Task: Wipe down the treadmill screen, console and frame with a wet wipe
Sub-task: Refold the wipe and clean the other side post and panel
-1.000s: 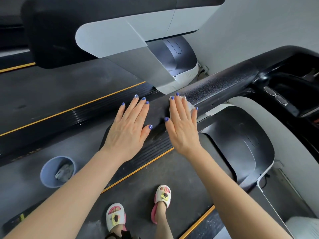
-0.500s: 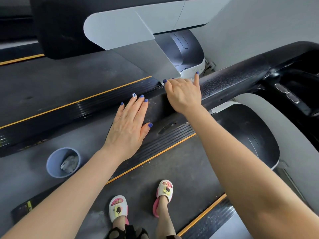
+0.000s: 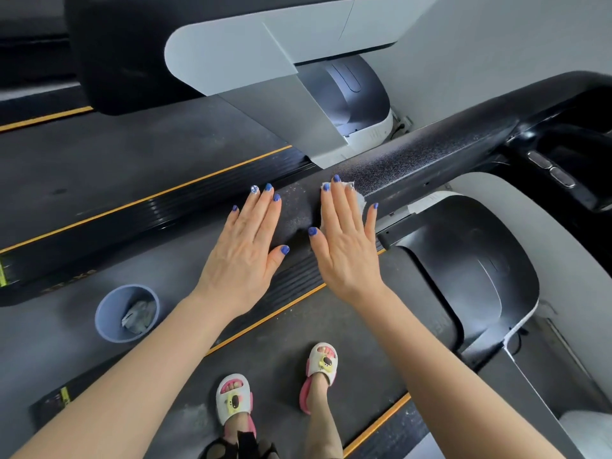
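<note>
I am looking down over the treadmill, whose black speckled handrail (image 3: 430, 160) is running from the centre of the view out toward 2 o'clock. Its dark belt (image 3: 284, 346) is filling the 6 o'clock area, and the black motor cover (image 3: 463, 270) is sitting at 4 o'clock. A neighbouring machine's grey and black console (image 3: 231, 51) is looming at 12 o'clock.

Both hands are lying flat on the lower end of the handrail, side by side and just apart. The left hand (image 3: 245, 250) is resting palm down with straight, slightly spread fingers, holding nothing. The right hand (image 3: 347, 240) is pressing down with straight fingers too, and the wet wipe (image 3: 359, 198) is lying under it, so nothing is being pinched. Only the wipe's white edge is peeking out past the fingers toward 1 o'clock, against the rail.

At 8 o'clock a blue bucket (image 3: 109, 313) is standing on the floor with a crumpled grey rag (image 3: 139, 316) inside. At 6 o'clock two feet in white slippers (image 3: 233, 397) are standing on the belt.
</note>
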`<state>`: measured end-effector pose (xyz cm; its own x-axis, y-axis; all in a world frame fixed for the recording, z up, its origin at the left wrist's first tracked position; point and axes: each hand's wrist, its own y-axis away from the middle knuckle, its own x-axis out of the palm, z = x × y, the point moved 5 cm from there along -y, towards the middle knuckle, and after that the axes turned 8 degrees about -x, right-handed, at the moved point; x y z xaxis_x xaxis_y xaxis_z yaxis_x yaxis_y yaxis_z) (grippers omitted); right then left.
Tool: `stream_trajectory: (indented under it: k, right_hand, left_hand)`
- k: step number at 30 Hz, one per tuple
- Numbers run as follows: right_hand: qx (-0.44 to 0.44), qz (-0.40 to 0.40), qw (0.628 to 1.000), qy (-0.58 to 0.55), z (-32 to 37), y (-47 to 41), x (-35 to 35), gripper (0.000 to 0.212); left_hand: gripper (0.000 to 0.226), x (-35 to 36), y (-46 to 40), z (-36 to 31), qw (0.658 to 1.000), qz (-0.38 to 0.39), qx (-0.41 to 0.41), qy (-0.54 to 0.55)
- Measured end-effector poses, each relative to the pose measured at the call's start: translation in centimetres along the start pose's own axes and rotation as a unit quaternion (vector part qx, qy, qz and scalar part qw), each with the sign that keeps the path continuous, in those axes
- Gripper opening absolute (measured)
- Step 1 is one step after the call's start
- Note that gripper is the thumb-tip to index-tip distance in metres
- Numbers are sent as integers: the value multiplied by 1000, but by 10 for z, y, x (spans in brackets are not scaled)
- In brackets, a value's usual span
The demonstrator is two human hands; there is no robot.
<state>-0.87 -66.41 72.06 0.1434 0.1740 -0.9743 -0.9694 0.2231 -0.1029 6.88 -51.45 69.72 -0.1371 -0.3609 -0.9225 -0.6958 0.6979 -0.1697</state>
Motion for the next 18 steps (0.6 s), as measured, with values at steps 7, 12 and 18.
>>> stream_trajectory:
  k: [7, 12, 18]
  right_hand:
    - [-7, 31, 998, 46, -8, -75, -19, 62]
    - [45, 13, 997, 64, -6, -97, -12, 67]
    - [5, -14, 999, 28, 18, -37, -4, 66]
  left_hand:
    - [72, 3, 16, 0, 1000, 19, -16, 5]
    - [73, -2, 22, 2, 1000, 24, -10, 15]
    - [75, 0, 26, 4, 999, 32, -14, 31]
